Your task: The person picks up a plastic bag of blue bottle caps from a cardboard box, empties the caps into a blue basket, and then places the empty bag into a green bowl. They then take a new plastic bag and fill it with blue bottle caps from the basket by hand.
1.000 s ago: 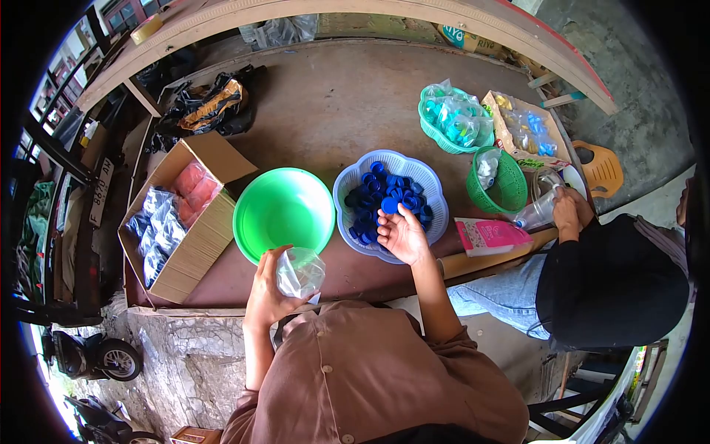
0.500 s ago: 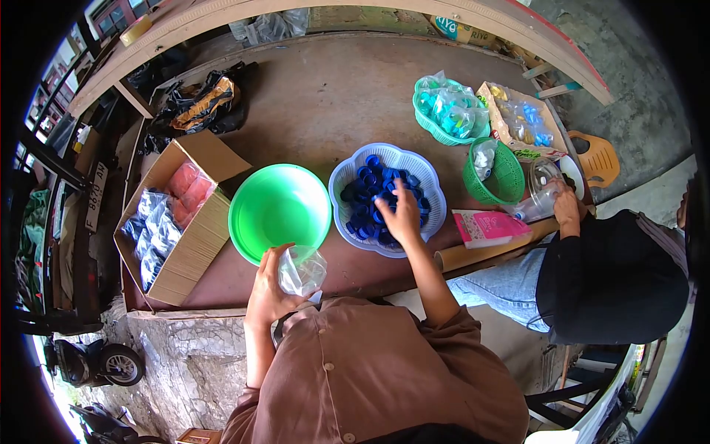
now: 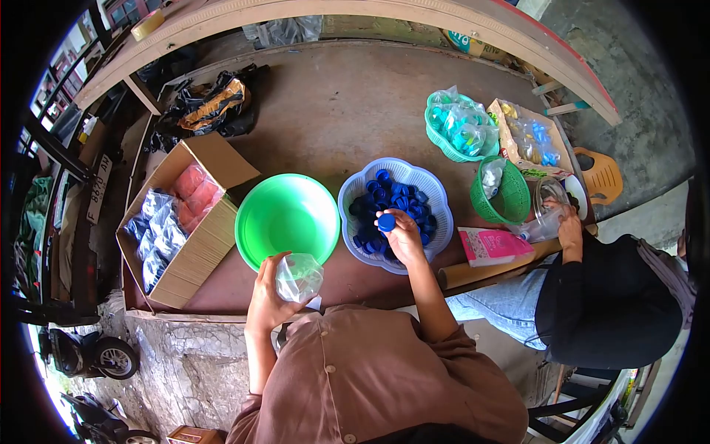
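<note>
My left hand (image 3: 271, 297) is closed around a clear plastic bag (image 3: 299, 277), held in front of the green basin (image 3: 250, 222). Nothing can be made out inside the bag. Between the fingers of my right hand (image 3: 405, 240) is a blue bottle cap (image 3: 386, 222), raised above the near side of the blue basket (image 3: 441, 244). Many more blue caps (image 3: 392, 194) lie loose in that basket, just beyond my right hand. The basin's inside is bare where it shows.
At left stands a cardboard box (image 3: 194, 255) of bagged red and dark blue items. A black plastic bag (image 3: 211, 103) lies behind it. To the right are a turquoise basket (image 3: 436, 140), a green basket (image 3: 484, 203) and a pink packet (image 3: 492, 246). A co-worker's hand (image 3: 569, 231) holds clear plastic.
My right hand has come up out of the heap of caps, now pinching one blue cap. My left hand keeps the bag in nearly the same place. The view has shifted slightly.
</note>
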A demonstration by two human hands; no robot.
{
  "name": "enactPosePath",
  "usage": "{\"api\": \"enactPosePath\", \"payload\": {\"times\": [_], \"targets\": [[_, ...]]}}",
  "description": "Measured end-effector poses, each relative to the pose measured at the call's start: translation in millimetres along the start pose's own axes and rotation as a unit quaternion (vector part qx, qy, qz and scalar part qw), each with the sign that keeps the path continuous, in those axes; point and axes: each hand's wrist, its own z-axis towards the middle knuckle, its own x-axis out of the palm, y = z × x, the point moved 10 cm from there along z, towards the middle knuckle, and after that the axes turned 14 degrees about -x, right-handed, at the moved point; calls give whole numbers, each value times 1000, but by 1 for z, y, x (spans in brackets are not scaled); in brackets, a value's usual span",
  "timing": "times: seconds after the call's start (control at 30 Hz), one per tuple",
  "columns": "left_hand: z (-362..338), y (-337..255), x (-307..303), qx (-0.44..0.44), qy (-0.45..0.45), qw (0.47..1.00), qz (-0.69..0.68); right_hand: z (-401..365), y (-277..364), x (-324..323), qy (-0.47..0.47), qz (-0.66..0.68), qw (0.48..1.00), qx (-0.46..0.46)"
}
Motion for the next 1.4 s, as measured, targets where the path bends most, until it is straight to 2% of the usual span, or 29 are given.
{"api": "enactPosePath", "payload": {"times": [0.03,0.07,0.2,0.3,0.33,0.37,0.4,0.43,0.5,0.57,0.63,0.7,0.73,0.8,0.83,0.9,0.93,1.0,1.13,1.2,1.23,1.3,1.33,1.37,1.4], "targets": [[0,-1,1,-3,1,1000,-1,-2,6,10,21,84,996,-8],[2,-3,4,-4,11,1000,-3,-2,14,19,60,64,995,-38],[7,-16,13,18,36,999,-15,-3,31,43,49,49,997,-38],[11,-22,24,18,33,999,-24,-10,50,85,91,-218,964,-125],[12,-26,28,26,28,999,-31,-19,59,115,108,-314,933,-141],[12,-25,34,27,33,999,-31,-30,62,146,159,-353,904,-183],[11,-22,39,19,33,999,-35,-43,70,182,272,-468,792,-283],[11,-19,42,11,33,999,-38,-55,59,198,317,-573,693,-301],[10,-21,49,24,63,997,-46,-62,46,197,333,-597,681,-263],[6,-28,53,53,88,994,-47,-52,52,183,314,-505,770,-232],[4,-25,54,59,82,994,-52,-39,66,159,282,-562,742,-234],[6,-21,50,49,57,996,-42,-26,74,123,235,-552,774,-204],[7,-20,49,49,57,996,-42,-20,80,100,179,-539,805,-168],[6,-21,47,57,55,996,-43,-9,93,53,112,-654,717,-214],[5,-23,47,57,56,996,-43,-7,83,18,93,-748,637,-162],[5,-27,50,59,74,994,-46,-10,63,-18,96,-790,606,-19],[4,-27,50,58,73,995,-45,-13,58,-20,97,-789,606,-20],[2,-25,50,59,72,995,-49,-17,56,-19,99,-867,487,-37],[2,-23,45,75,51,995,-33,-17,48,-28,94,-850,516,-38],[3,-20,44,59,51,996,-33,-17,42,-27,154,-804,571,-56],[3,-20,43,60,50,996,-34,-16,41,-31,154,-804,571,-57],[3,-18,43,49,50,997,-27,-12,47,-46,55,-655,753,-38],[3,-18,42,48,50,997,-27,-14,37,-60,-10,-521,852,53],[3,-18,42,49,48,997,-29,-17,35,-56,27,-456,883,104],[4,-19,42,51,47,997,-32,-18,33,-56,20,-416,901,118]]}}
